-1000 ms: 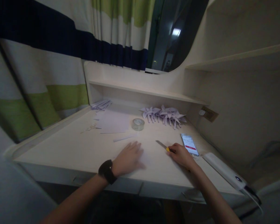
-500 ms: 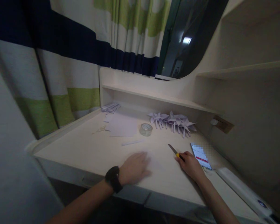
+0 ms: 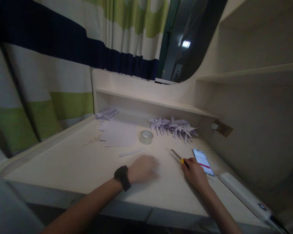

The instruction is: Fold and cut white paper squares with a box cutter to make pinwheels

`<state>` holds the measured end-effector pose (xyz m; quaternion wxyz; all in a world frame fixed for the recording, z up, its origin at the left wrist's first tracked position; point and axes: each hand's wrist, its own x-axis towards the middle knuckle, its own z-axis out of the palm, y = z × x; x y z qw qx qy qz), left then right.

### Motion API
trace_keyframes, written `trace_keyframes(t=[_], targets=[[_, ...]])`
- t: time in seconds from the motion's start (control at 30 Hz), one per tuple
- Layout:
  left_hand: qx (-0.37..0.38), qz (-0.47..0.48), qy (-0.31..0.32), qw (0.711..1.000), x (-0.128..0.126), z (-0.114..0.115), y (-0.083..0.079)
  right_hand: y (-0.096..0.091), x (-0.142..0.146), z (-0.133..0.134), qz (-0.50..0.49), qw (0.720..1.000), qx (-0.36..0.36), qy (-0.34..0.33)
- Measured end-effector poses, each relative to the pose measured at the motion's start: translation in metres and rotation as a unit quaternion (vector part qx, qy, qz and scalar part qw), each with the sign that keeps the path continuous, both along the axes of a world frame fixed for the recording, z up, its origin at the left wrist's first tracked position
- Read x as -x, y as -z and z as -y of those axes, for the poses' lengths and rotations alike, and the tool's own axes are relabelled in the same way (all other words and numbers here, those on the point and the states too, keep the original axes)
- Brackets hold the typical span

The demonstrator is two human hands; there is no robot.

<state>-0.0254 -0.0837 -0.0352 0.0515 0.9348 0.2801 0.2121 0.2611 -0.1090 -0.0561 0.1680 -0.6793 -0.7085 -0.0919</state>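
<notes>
My right hand [image 3: 194, 170] is closed around a yellow and black utility knife [image 3: 183, 161], its long blade out and angled toward the back left over the desk. My left hand [image 3: 143, 169], with a dark watch on the wrist, is over the desk front, palm down and fingers apart, blurred by motion; no object shows in it. Just beyond it lies a thin rolled paper stick [image 3: 130, 153]. Behind that stand a roll of clear tape [image 3: 146, 137] and sheets of white paper [image 3: 120, 133]. A phone [image 3: 203, 162] with a lit screen lies beside my right hand.
Several paper pinwheels [image 3: 174, 126] lie at the back under a shelf [image 3: 156, 101]. Paper sticks [image 3: 106, 113] are piled at the back left, near small scraps [image 3: 94, 139]. A long white device [image 3: 244, 195] lies along the right edge, below a wall socket [image 3: 222, 127].
My view has shifted right, so the desk items appear further left. My left hand has moved slightly right across the desk. My right hand keeps hold of the knife.
</notes>
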Motion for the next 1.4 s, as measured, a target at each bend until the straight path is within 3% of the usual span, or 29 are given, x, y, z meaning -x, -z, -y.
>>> trace_keyframes(t=[0.07,0.17,0.3,0.37,0.47,0.57,0.6,0.67,0.7,0.73,0.8,0.87,0.9,0.93,1.07,1.23,1.33,1.4], targets=[[0.018,0.06,-0.024,0.998,-0.007,-0.011,-0.007,-0.007,0.004,0.005,-0.021,0.999,-0.015,-0.027],[0.079,0.12,-0.061,0.988,-0.014,-0.032,-0.018,-0.021,0.018,0.013,-0.002,0.992,-0.004,-0.129],[0.257,0.058,0.056,0.963,-0.016,-0.054,-0.021,-0.041,0.043,0.018,0.022,0.982,-0.029,-0.185],[0.312,0.049,0.109,0.943,-0.015,-0.058,-0.018,-0.047,0.05,0.018,0.046,0.974,-0.055,-0.215],[0.358,0.092,0.111,0.922,-0.011,-0.059,-0.015,-0.046,0.053,0.02,0.051,0.949,-0.152,-0.271],[0.38,0.136,0.068,0.912,-0.006,-0.058,-0.017,-0.03,0.054,0.023,-0.063,0.919,-0.298,-0.251],[0.384,0.149,0.052,0.91,-0.004,-0.057,-0.018,-0.023,0.055,0.023,-0.123,0.913,-0.314,-0.229],[0.386,0.171,0.03,0.906,-0.003,-0.057,-0.019,-0.008,0.059,0.019,-0.256,0.922,-0.236,-0.169],[0.386,0.178,0.026,0.905,-0.003,-0.057,-0.019,-0.002,0.062,0.014,-0.333,0.919,-0.155,-0.14],[0.384,0.185,0.025,0.904,-0.004,-0.056,-0.018,0.003,0.065,0.008,-0.425,0.894,-0.069,-0.128],[0.379,0.185,0.032,0.906,-0.008,-0.052,-0.016,0.01,0.071,-0.006,-0.595,0.782,0.07,-0.17],[0.375,0.175,0.044,0.909,-0.013,-0.047,-0.013,0.011,0.077,-0.015,-0.693,0.678,0.108,-0.22],[0.372,0.167,0.053,0.912,-0.016,-0.045,-0.011,0.01,0.08,-0.018,-0.714,0.653,0.101,-0.232],[0.367,0.158,0.061,0.915,-0.018,-0.043,-0.009,0.009,0.082,-0.018,-0.72,0.648,0.09,-0.234],[0.311,0.132,0.061,0.939,-0.022,-0.039,-0.005,0.003,0.081,-0.008,-0.7,0.683,0.071,-0.195],[0.129,0.094,-0.029,0.987,-0.012,-0.019,0.005,-0.004,0.058,0.006,-0.735,0.67,0.011,-0.105],[0.039,0.05,0.005,0.998,-0.007,-0.001,0.017,-0.002,0.044,0.015,-0.743,0.665,0.003,-0.072],[0.017,0.027,0.037,0.999,-0.005,0.007,0.026,0.001,0.04,0.021,-0.739,0.672,0.002,-0.058]])
